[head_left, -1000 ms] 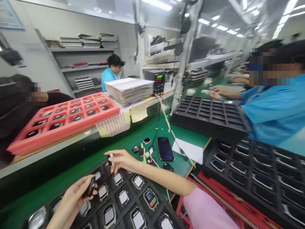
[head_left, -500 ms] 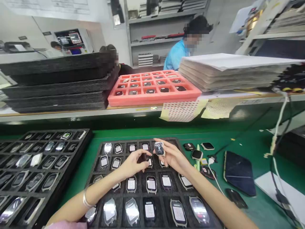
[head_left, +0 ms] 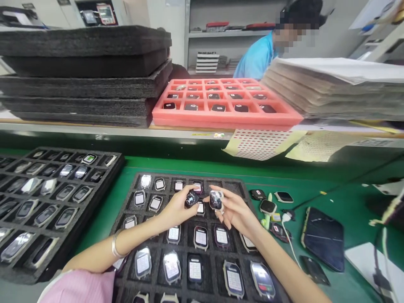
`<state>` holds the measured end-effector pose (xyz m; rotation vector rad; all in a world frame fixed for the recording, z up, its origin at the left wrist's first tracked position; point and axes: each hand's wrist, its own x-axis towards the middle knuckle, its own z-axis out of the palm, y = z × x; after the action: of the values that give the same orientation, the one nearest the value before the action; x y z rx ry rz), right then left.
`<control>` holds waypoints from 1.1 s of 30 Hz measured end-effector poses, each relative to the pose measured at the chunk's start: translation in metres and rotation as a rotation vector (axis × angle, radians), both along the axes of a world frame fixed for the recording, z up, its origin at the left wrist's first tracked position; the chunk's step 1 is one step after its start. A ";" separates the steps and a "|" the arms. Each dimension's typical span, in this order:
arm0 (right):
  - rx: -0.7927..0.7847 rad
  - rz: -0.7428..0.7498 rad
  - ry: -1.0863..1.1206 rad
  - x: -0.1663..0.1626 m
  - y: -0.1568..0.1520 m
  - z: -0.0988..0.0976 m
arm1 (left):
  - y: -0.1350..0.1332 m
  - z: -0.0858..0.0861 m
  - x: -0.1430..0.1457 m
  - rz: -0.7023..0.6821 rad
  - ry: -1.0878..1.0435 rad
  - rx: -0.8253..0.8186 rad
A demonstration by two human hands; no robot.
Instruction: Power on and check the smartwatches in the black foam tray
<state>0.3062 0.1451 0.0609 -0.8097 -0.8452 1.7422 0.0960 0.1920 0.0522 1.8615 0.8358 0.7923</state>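
Note:
My left hand (head_left: 181, 207) grips a round dark smartwatch case (head_left: 191, 198) between thumb and fingers, its lit face turned up. Just right of it, my right hand (head_left: 232, 205) holds a square silver smartwatch case (head_left: 216, 200) upright by its edges, a picture showing on its screen. Both are raised over the upper part of a black foam tray (head_left: 186, 252), whose compartments hold several strapless smartwatches, many with bright white screens. A watch with a lit screen (head_left: 201, 208) lies in the compartment below and between my hands.
Another black foam tray of watches (head_left: 104, 191) lies left. On the green table at right are a dark tablet (head_left: 323, 237), a white cable (head_left: 292, 248) and loose watches (head_left: 268, 206). The shelf bears black foam stacks (head_left: 82, 84), a pink tray (head_left: 227, 122) and papers (head_left: 331, 90). A person in blue (head_left: 255, 57) sits behind.
My view has tipped downward and shifted. My left hand has turned the round watch so its lit face now shows. My right hand still holds the square watch.

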 end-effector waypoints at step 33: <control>0.027 0.021 -0.056 -0.006 -0.011 0.005 | -0.013 0.015 -0.005 -0.094 -0.081 -0.387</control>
<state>0.2998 0.1338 0.0660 -0.8377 -0.9159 1.7294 0.0906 0.1788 0.0676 1.5041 0.7820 0.5946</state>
